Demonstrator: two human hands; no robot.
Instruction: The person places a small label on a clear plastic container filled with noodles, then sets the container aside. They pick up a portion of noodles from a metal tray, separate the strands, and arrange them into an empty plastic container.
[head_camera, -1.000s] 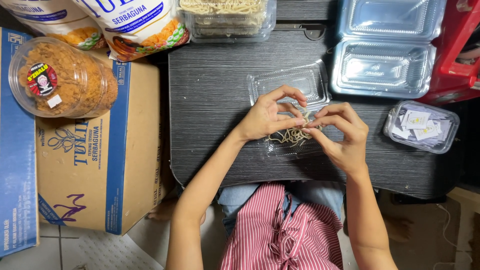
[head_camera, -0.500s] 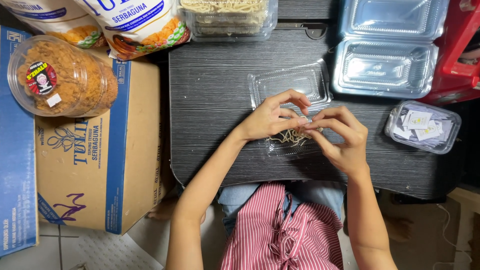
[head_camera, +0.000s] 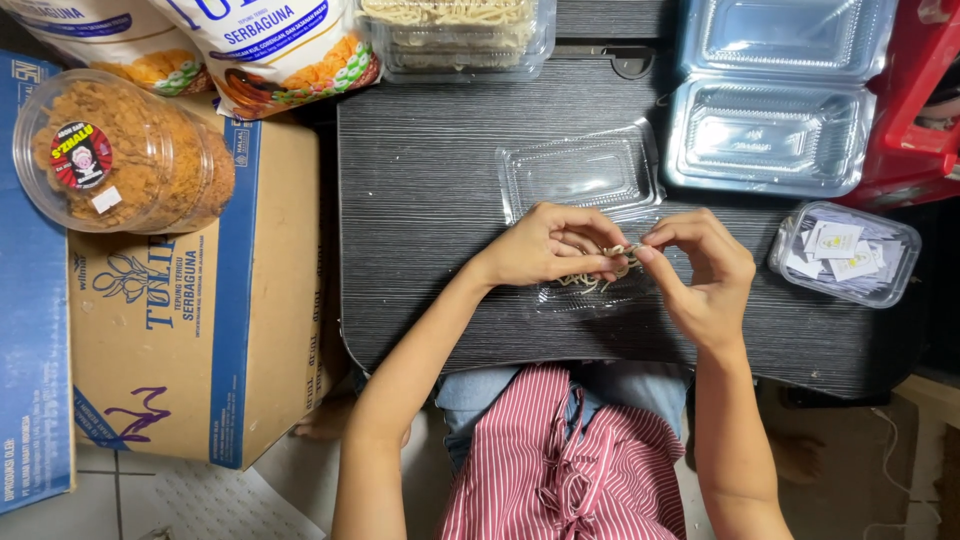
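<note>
My left hand (head_camera: 545, 245) and my right hand (head_camera: 705, 270) meet over a small open clear plastic clamshell box (head_camera: 580, 175) on the dark table (head_camera: 420, 200). Both pinch a little bunch of thin pale noodle-like strands (head_camera: 600, 270) just above the box's lower half. Fingertips of the two hands almost touch. The box's lid lies flat behind my hands; its lower half is mostly hidden under them.
Stacked clear clamshell boxes (head_camera: 775, 120) sit at the back right, a small tub of paper labels (head_camera: 845, 250) at right. A tray of noodles (head_camera: 455, 35) and flour bags (head_camera: 270, 45) stand at the back. A jar of brown crumbs (head_camera: 120, 150) rests on a cardboard carton (head_camera: 190, 300) at left.
My hands have stayed over the box, the fingers shifting slightly while working the strands; my right hand's fingers have closed in a little toward my left.
</note>
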